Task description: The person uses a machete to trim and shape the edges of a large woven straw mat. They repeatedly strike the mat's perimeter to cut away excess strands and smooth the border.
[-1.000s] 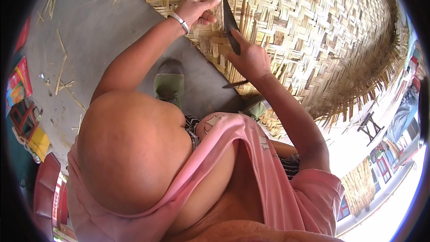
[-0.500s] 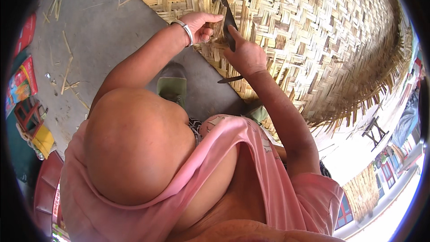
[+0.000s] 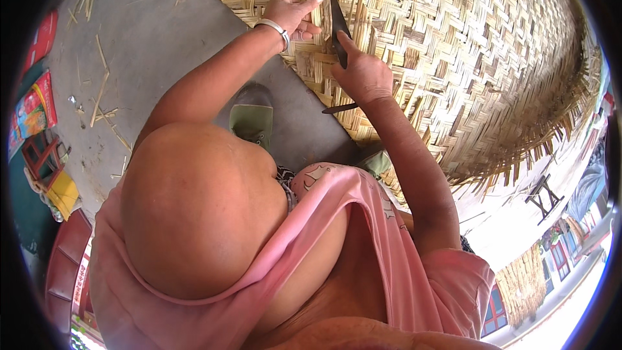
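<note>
Apparently for control, gripping dark blade [image 3: 339, 18] in right hand [image 3: 364, 76] over woven mat [image 3: 447, 58]. Holding left hand [image 3: 289, 16] loosely spread near mat's edge, perhaps for clearance.

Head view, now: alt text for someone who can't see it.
A dark blade is in the grip of a person's right hand over a large woven mat. The left hand, a silvery bracelet at its wrist, is just left of the blade, near the mat's edge. Grey floor shows at left.
</note>
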Tool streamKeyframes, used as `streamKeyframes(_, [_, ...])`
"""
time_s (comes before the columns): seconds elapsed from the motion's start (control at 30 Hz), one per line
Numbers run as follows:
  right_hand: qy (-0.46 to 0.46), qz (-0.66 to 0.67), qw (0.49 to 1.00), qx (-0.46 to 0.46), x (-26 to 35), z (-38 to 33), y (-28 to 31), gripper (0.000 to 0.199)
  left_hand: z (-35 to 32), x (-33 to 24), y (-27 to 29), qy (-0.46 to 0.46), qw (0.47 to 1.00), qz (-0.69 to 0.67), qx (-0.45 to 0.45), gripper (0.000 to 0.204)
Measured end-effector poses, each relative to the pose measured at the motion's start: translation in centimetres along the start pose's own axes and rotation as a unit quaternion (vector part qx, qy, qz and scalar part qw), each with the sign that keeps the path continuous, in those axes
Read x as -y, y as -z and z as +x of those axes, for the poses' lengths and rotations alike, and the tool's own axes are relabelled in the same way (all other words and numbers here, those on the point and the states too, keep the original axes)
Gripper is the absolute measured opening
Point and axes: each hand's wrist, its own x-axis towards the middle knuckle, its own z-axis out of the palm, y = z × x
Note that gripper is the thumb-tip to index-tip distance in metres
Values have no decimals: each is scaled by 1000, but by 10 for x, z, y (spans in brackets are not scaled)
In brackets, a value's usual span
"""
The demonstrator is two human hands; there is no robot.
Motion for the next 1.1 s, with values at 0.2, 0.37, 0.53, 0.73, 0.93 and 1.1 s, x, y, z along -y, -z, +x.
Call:
streamKeyframes(0.2, [10,-11,1000,10,2,-3,7,65,4,13,-2,-47,990,131,3,46])
streamKeyframes(0.37, [-4,-51,998,25,8,-8,11,64,21,40,-1,-262,885,377,-73,44])
streamKeyframes(0.53, [-9,-104,988,114,-18,-47,34,65,24,41,-5,-330,812,466,-122,48])
streamKeyframes(0.73, [-20,18,990,137,-32,-96,73,66,26,44,5,-266,897,348,-60,50])
streamKeyframes(0.93, [-7,149,979,139,-23,-89,74,61,-2,49,4,-434,846,293,-99,42])
streamKeyframes(1.1, [-2,121,979,162,-17,-72,75,61,2,32,7,-236,967,96,10,30])
